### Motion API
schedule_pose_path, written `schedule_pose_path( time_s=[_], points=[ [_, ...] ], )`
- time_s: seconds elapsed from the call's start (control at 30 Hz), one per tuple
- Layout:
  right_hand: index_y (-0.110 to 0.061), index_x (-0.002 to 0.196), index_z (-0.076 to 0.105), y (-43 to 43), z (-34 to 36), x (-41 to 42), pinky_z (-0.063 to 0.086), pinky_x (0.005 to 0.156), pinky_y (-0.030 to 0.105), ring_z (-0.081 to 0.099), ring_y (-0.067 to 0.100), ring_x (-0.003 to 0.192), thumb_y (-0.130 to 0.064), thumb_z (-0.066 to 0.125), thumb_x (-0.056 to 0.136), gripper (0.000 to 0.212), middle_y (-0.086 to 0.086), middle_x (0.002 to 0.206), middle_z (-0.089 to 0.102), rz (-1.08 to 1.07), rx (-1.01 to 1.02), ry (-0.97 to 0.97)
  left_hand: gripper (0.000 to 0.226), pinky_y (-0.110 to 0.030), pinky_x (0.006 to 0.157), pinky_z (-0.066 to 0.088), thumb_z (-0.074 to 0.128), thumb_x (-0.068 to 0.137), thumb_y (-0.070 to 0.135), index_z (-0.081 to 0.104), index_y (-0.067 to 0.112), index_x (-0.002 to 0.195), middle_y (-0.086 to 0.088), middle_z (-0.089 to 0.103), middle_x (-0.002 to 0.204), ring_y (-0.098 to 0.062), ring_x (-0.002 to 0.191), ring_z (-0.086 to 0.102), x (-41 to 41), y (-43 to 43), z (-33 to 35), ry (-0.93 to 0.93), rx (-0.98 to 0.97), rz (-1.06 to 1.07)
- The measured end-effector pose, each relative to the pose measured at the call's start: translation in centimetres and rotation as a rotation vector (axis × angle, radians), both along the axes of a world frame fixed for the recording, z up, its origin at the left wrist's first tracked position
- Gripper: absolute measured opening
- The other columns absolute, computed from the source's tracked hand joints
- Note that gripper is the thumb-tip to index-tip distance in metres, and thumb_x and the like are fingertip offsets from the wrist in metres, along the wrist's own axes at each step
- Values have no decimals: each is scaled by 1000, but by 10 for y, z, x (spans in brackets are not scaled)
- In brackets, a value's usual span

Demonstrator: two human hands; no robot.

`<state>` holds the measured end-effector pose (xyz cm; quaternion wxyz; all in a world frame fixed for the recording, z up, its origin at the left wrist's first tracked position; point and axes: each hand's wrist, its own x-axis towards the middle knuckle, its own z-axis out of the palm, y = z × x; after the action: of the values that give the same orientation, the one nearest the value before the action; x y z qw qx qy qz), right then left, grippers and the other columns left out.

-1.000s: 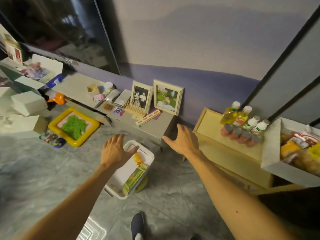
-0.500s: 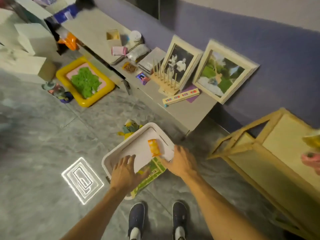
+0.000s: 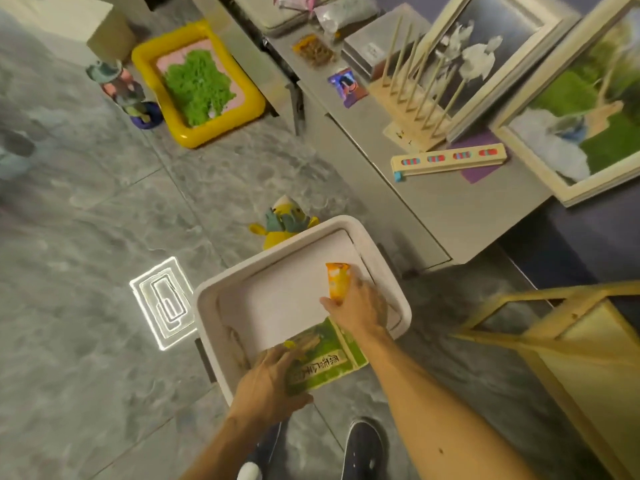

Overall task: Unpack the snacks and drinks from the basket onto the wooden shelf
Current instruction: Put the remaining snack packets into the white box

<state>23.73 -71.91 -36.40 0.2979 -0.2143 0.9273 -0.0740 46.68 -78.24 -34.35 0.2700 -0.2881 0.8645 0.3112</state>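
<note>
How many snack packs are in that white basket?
2. An orange packet at the basket's far right, gripped by the right hand; a green pack at its near edge, gripped by the left hand. The hands could hide more.

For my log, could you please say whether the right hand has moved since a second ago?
Yes, the right hand went from outside the white basket into it, onto the orange packet.

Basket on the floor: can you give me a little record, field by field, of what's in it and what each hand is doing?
basket: white, on the floor tiles
contents: orange packet, green packet
left hand: grips the green packet at the basket's near edge
right hand: holds the orange packet
wooden shelf: to the right, apart from the basket
</note>
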Motion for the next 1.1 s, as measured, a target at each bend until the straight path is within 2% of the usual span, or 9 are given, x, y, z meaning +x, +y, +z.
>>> schedule_pose_path(
  time_s=[0.23, 0.33, 0.43, 0.53, 0.73, 0.83, 0.93, 1.03, 1.1],
  points=[
    [-23, 150, 45, -9, -6, -3, 50, 76, 34, 67, 27, 107, -37, 79, 89, 71, 4, 124, 69, -144, -66, -24, 95, -40, 102, 59, 20, 82, 86, 34, 41, 164, 10, 44, 165, -20, 126, 67, -1, -13, -7, 42, -45, -126],
    [-23, 145, 49, -9, 12, -7, 54, 75, 36, 69, 27, 101, -38, 78, 87, 66, 5, 117, 71, -171, -80, -6, 88, -36, 84, 63, 12, 88, 93, 47, 42, 149, 11, 71, 130, -15, 92, 75, -2, -25, 1, 92, -24, -99],
    [-18, 140, 54, -9, 50, -21, 50, 75, 34, 70, 28, 102, -41, 74, 91, 58, 8, 117, 72, -176, -73, 42, 59, -29, 69, 58, 32, 97, 77, 62, 37, 127, 16, 73, 96, -10, 69, 69, -8, -34, 27, 119, 3, -64],
    [-17, 121, 63, -4, 104, -40, 47, 72, 35, 71, 32, 101, -43, 74, 90, 42, 10, 112, 73, -269, -123, 79, 37, -24, 60, 53, 44, 96, 58, 65, 33, 114, 16, 67, 79, -11, 61, 65, -18, -41, 74, 152, -2, -47],
    [-18, 115, 63, 29, 248, -85, 50, 70, 34, 69, 25, 92, -48, 77, 90, 41, 6, 104, 71, -409, -309, 211, 38, -25, 60, 52, 41, 93, 61, 63, 36, 111, 14, 65, 78, -11, 62, 62, -62, -63, 201, 260, -138, -62],
    [-19, 116, 64, 61, 336, -111, 50, 70, 34, 71, 28, 96, -48, 76, 90, 40, 7, 106, 73, -486, -379, 295, 43, -34, 61, 54, 47, 88, 62, 64, 37, 118, 6, 70, 81, -15, 68, 67, -92, -74, 278, 343, -211, -24],
    [-19, 122, 65, 100, 426, -123, 50, 74, 36, 70, 33, 104, -45, 77, 90, 43, 9, 114, 73, -527, -426, 378, 30, -34, 60, 55, 64, 90, 57, 68, 42, 115, 9, 71, 77, -13, 70, 70, -118, -80, 361, 483, -218, 5],
    [-18, 129, 65, 137, 507, -115, 45, 74, 30, 69, 30, 106, -37, 81, 90, 46, 8, 116, 71, -510, -491, 415, 8, -29, 52, 44, 78, 92, 41, 74, 34, 93, 11, 62, 60, -5, 54, 60, -139, -76, 441, 612, -228, 22],
    [-18, 133, 64, 156, 550, -102, 44, 77, 28, 68, 30, 110, -34, 81, 91, 48, 9, 122, 69, -522, -497, 440, 4, -26, 47, 38, 81, 93, 30, 78, 31, 95, 12, 54, 54, -4, 46, 53, -151, -70, 485, 713, -218, 1]
  ],
)
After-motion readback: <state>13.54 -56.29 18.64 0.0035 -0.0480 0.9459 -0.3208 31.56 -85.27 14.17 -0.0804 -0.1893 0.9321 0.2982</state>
